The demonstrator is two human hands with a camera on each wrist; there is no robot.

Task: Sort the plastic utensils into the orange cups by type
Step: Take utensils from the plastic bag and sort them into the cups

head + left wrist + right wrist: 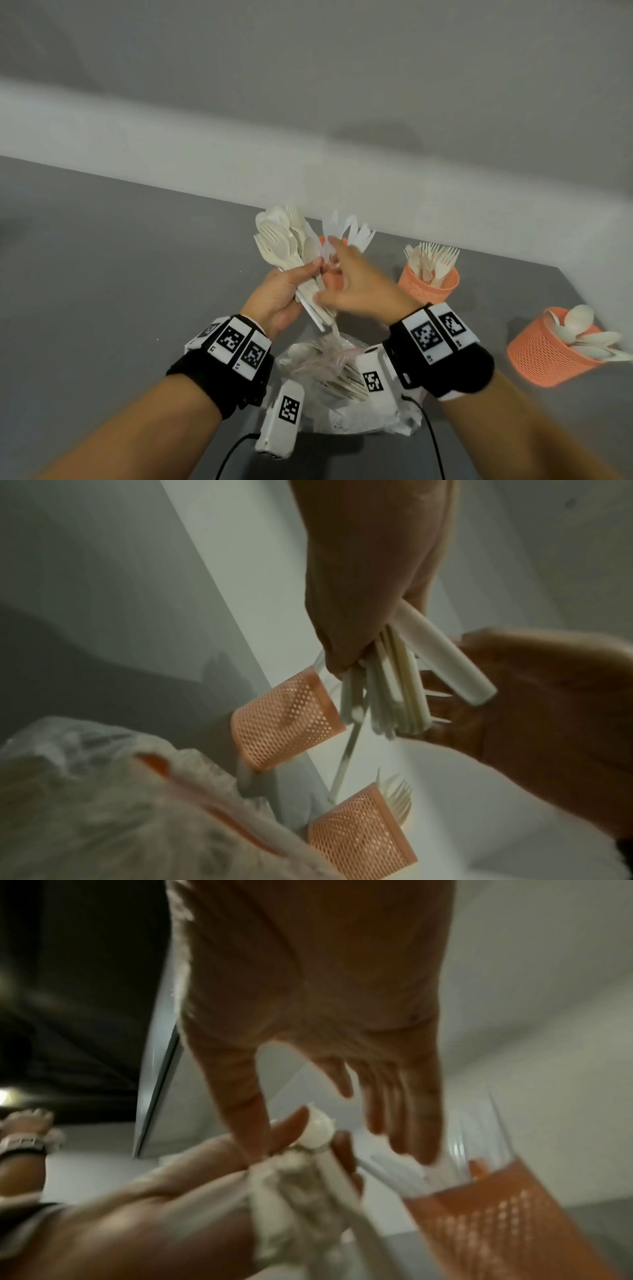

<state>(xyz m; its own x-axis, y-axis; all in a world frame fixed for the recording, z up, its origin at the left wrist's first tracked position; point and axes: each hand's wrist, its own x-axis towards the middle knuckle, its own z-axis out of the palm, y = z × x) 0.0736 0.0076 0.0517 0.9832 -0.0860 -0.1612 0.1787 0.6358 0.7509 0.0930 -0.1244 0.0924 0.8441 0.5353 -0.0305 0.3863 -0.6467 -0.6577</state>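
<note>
Your left hand [274, 294] grips a mixed utensil bundle [291, 250] (forks, spoons, knives); your right hand [352, 284], fingers loosely spread, touches it above the worktop [120, 274].

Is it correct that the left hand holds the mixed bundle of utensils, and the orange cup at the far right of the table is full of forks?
Not quite. The left hand does hold the mixed bundle of utensils, but the orange cup at the far right holds spoons, as the head view shows. The forks stand in the next cup to its left.
</note>
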